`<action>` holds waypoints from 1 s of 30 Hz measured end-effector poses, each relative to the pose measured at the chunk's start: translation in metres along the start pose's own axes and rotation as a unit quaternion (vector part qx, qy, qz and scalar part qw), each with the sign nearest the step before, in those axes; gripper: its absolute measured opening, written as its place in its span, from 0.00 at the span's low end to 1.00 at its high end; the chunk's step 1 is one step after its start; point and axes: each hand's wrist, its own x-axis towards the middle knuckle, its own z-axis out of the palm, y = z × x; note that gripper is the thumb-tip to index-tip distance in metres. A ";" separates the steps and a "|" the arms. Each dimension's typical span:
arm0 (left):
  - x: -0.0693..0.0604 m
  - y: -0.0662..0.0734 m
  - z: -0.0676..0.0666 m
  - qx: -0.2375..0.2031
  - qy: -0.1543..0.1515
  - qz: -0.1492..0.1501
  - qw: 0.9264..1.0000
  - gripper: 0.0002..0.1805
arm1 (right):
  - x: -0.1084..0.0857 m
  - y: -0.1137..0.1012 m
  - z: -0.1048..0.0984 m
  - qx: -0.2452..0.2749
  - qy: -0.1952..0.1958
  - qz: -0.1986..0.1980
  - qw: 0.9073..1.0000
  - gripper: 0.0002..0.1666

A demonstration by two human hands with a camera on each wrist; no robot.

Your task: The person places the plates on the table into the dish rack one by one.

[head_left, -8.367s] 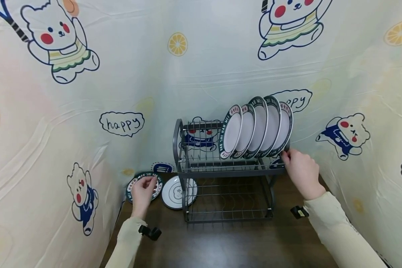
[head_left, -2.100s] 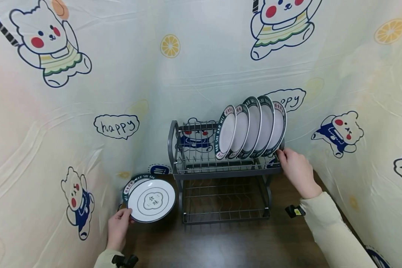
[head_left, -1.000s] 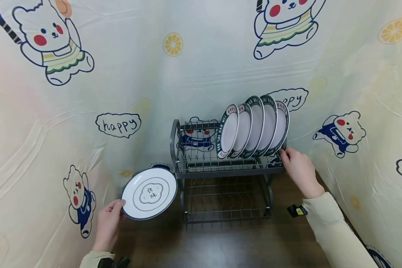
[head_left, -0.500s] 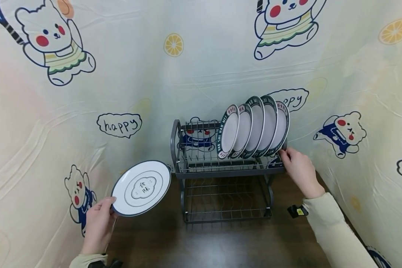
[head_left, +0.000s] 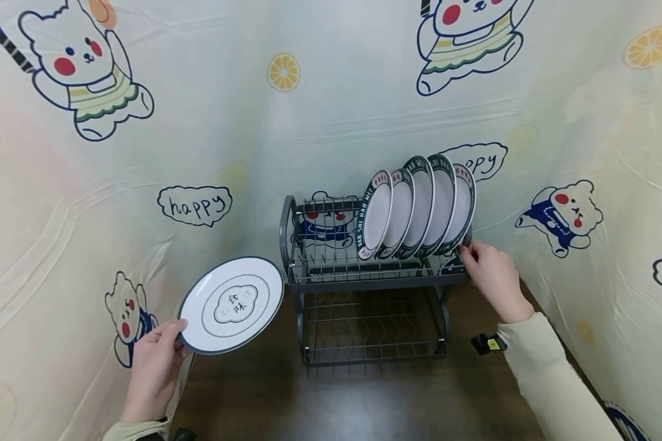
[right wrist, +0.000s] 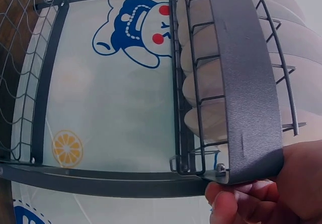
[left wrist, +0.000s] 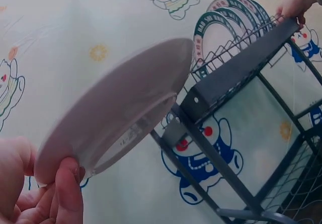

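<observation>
My left hand (head_left: 155, 367) pinches the left rim of a white plate (head_left: 234, 306) with a dark blue edge and printed characters in its middle. The plate hangs tilted in the air, left of a grey two-tier dish rack (head_left: 375, 285). In the left wrist view, the underside of that plate (left wrist: 115, 103) shows, thumb on one face and fingers on the other. My right hand (head_left: 495, 285) grips the right front corner of the rack's upper tier, its fingers curled under the grey end bar (right wrist: 251, 83). Several green-rimmed plates (head_left: 376, 217) stand leaning in the upper tier's right half.
The rack's lower wire shelf (head_left: 372, 334) holds nothing visible. A dark brown wooden tabletop (head_left: 331, 404) lies beneath. Patterned cloth (head_left: 331, 110) hangs close behind and on both sides.
Earlier the white plate lay on the table beside a green-rimmed plate, now out of sight. My left hand has picked it up and drawn it up and leftward. My right hand stays put.
</observation>
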 end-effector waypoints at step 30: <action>-0.023 0.028 0.014 -0.037 -0.103 0.047 0.993 0.16 | -0.005 0.002 -0.001 0.014 0.023 -0.023 0.999 0.24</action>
